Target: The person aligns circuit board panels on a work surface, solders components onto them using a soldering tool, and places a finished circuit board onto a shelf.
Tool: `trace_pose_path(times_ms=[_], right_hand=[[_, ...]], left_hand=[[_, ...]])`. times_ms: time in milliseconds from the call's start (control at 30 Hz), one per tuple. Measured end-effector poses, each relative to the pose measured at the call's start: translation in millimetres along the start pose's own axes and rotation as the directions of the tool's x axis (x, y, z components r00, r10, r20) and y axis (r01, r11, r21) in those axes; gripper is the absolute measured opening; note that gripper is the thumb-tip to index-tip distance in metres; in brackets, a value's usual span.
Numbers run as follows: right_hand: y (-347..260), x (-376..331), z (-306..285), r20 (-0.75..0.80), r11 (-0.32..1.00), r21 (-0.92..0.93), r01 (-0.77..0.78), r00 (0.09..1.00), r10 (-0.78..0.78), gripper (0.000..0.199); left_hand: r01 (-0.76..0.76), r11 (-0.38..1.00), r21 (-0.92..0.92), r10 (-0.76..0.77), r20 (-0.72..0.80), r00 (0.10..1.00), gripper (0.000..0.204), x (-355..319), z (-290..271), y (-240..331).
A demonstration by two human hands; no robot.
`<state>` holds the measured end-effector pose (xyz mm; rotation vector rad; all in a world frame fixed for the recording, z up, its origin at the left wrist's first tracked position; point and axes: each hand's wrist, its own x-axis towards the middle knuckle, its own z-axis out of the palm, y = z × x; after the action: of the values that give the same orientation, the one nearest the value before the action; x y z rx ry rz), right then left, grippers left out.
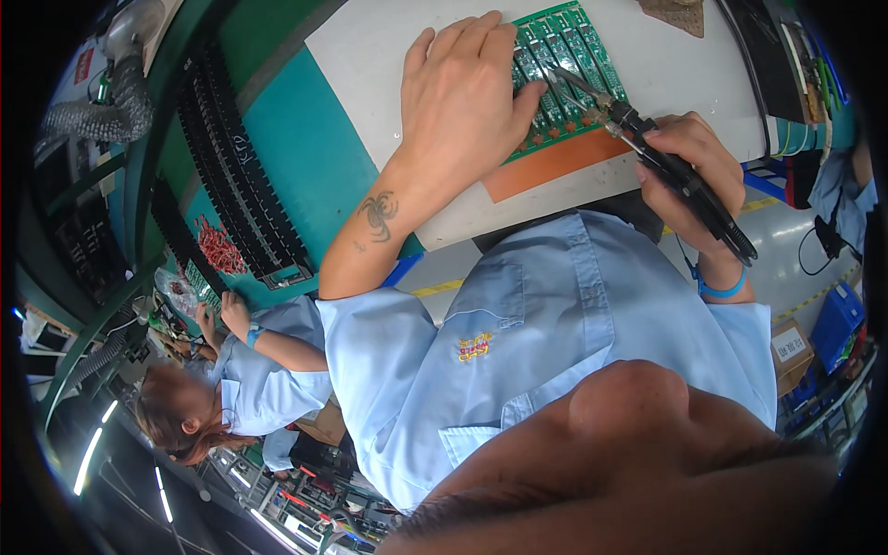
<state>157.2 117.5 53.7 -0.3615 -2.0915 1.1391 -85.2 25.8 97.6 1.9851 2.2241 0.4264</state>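
A green circuit board panel (594, 57), divided into several narrow strips, lies on a pale work surface (356, 60). My left hand (462, 97) rests at the panel's left side, fingers stretched out and thumb reaching onto the boards. Gripped in my right hand (710, 159) is a black two-armed tool that looks like soldering tweezers (668, 166). Its two metal tips point up and left over the middle of the panel, slightly apart; whether they touch it I cannot tell. An orange sheet (541, 174) sticks out from under the panel's near edge.
Long black slotted racks (242, 171) stand to the left on a teal mat (310, 139), with a pile of small red parts (217, 245) beyond. A co-worker (277, 356) sits at lower left. A cardboard box (792, 353) and blue bin (840, 326) stand at right.
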Motion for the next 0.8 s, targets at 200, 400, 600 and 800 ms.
trace_pose_path(times_ms=[200,400,600,800], right_hand=[[4.4,0.1,2.8,0.027,1.000,-0.014,-0.025,0.999,0.025,0.041],[6.3,2.7,4.7,0.039,0.999,-0.037,0.007,0.999,-0.006,0.040],[4.7,3.3,4.2,0.055,0.999,-0.041,-0.008,0.998,0.010,0.039],[3.8,3.8,4.3,0.056,0.999,-0.034,-0.028,0.998,0.029,0.039]], left_hand=[[0.004,1.000,0.027,-0.005,0.022,1.000,0.050,-1.3,1.6,0.4],[-0.005,1.000,0.028,0.004,0.023,1.000,0.048,-2.0,1.6,-0.2],[-0.020,1.000,0.019,0.020,0.014,1.000,0.046,-2.5,3.3,-1.6],[-0.044,0.999,0.025,0.044,-0.009,0.999,0.046,-2.2,4.9,-3.0]])
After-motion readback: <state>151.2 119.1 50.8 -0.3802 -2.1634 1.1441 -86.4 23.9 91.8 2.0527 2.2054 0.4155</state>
